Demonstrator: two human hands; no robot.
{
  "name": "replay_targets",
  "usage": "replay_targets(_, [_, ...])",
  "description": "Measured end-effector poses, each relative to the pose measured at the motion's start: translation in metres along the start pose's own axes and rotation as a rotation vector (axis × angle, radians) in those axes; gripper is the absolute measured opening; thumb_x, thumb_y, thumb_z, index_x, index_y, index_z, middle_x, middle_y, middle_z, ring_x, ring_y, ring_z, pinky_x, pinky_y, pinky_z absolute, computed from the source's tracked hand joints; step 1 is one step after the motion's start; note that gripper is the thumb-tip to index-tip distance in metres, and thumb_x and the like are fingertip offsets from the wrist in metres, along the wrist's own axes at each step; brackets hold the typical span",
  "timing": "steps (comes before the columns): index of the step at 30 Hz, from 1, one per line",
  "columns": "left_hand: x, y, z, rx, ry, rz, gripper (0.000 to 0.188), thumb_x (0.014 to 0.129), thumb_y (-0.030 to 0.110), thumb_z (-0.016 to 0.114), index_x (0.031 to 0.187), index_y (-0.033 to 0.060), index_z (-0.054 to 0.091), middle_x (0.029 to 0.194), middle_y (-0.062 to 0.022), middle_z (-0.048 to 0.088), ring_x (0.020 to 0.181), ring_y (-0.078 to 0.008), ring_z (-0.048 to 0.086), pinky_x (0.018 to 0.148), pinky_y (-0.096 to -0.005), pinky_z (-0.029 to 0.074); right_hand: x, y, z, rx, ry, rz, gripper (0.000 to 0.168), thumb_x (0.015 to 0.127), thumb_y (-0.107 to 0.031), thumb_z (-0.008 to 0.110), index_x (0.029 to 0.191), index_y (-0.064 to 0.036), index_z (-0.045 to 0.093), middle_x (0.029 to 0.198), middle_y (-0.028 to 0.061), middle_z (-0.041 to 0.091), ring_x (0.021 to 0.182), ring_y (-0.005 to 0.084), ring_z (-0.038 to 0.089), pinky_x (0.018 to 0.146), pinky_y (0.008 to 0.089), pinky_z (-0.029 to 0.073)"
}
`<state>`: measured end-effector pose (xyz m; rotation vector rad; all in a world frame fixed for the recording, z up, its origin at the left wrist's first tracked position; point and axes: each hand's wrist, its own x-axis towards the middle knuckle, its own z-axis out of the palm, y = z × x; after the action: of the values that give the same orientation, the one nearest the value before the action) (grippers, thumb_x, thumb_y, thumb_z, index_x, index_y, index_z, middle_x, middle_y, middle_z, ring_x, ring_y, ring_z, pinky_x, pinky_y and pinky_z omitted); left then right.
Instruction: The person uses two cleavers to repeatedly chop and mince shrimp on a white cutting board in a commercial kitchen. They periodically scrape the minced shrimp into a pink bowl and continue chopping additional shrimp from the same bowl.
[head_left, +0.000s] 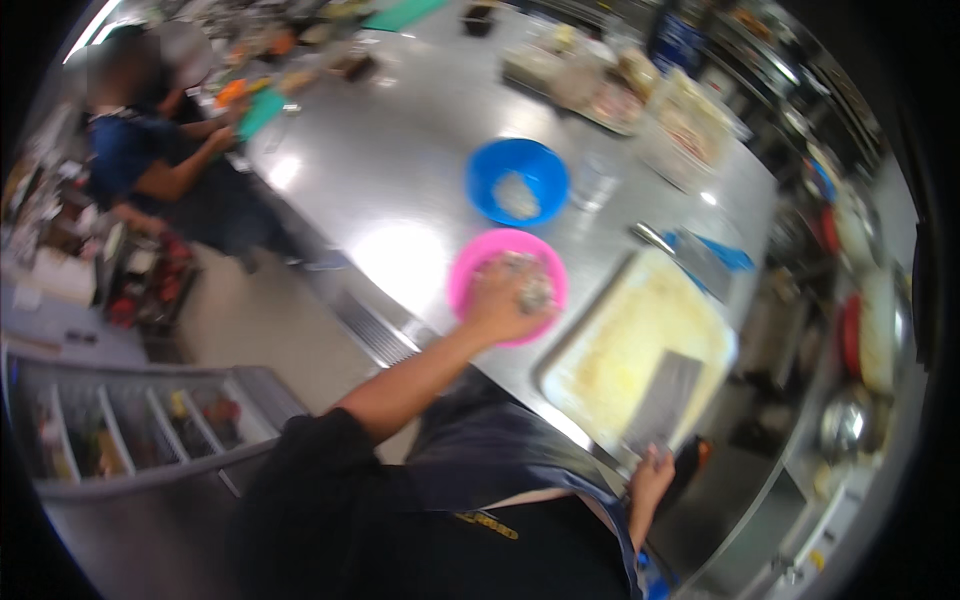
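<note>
My left hand (506, 300) reaches into a pink plastic bowl (459, 279), its fingers over greyish, blurred food (536, 292); whether they grip any of it cannot be told. Just beyond is a blue plastic bowl (480, 169) with a pale mass (516, 195) at its bottom. My right hand (651, 476) holds a wide-bladed cleaver (666, 397), its blade over the near right part of a worn, pale cutting board (630, 330). Another metal blade (701, 262) with a handle lies past the board on a blue cloth or plastic piece (731, 255).
A clear container (596, 180) stands right of the blue bowl. Farther back are a tray of food (577, 82) and a clear plastic tub (686, 135). At left, a person (157, 150) works at a green board (261, 112). An ingredient drawer unit (150, 420) stands lower left.
</note>
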<state>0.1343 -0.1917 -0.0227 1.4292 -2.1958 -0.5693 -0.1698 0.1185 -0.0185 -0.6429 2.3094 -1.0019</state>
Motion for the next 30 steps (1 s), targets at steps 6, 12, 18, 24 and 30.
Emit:
replay_targets(6, [0.022,0.001,0.04,0.038,-0.27,-0.386,0.09,0.075,0.067,0.072,0.155,0.0382,0.04,0.165,-0.0276,0.008,0.149,-0.0577,0.01,0.112,-0.0771,0.017,-0.001,-0.001,0.004,0.169,-0.092,0.087,0.024,0.105,-0.021,0.054,0.113,0.002,0.05,0.059,-0.0007,0.044,0.041,0.0089,0.04,0.032,0.029,0.031])
replay_targets(12, [0.022,-0.001,0.013,0.128,-0.389,-0.28,0.086,0.074,0.05,0.077,0.152,0.0356,0.043,0.162,-0.027,0.02,0.147,-0.0591,0.014,0.114,-0.0714,0.023,0.008,0.019,0.0,0.287,-0.118,0.247,0.035,0.105,-0.018,0.054,0.128,0.007,0.048,0.06,0.0017,0.046,0.039,0.009,0.038,0.031,0.0288,0.031])
replay_targets(18, [0.031,-0.01,0.028,0.267,-0.336,-0.165,0.086,0.071,0.034,0.086,0.148,0.0294,0.048,0.152,-0.0288,0.035,0.138,-0.0581,0.034,0.109,-0.0679,0.037,0.065,0.148,0.017,0.149,-0.016,0.071,0.063,0.105,-0.025,0.058,0.147,0.015,0.032,0.07,0.0079,0.054,0.047,0.0116,0.038,0.041,0.0309,0.03])
replay_targets(24, [0.035,-0.022,0.028,0.185,-0.289,-0.075,0.061,0.078,0.02,0.079,0.135,0.0217,0.058,0.138,-0.0265,0.048,0.13,-0.0524,0.046,0.104,-0.0583,0.045,0.043,0.082,0.015,-0.198,0.117,-0.153,0.057,0.103,-0.019,0.058,0.139,0.021,0.04,0.129,0.0404,0.058,0.123,0.0456,0.058,0.106,0.0438,0.043])
replay_targets(30, [0.042,-0.033,0.029,-0.006,-0.405,-0.174,0.051,0.078,0.01,0.073,0.128,0.0176,0.063,0.135,-0.0253,0.051,0.126,-0.0441,0.054,0.1,-0.056,0.046,-0.006,-0.093,-0.023,-0.4,0.036,-0.096,0.036,0.099,-0.024,0.064,0.114,0.008,0.068,0.113,0.0336,0.066,0.103,0.0484,0.063,0.096,0.0517,0.047])
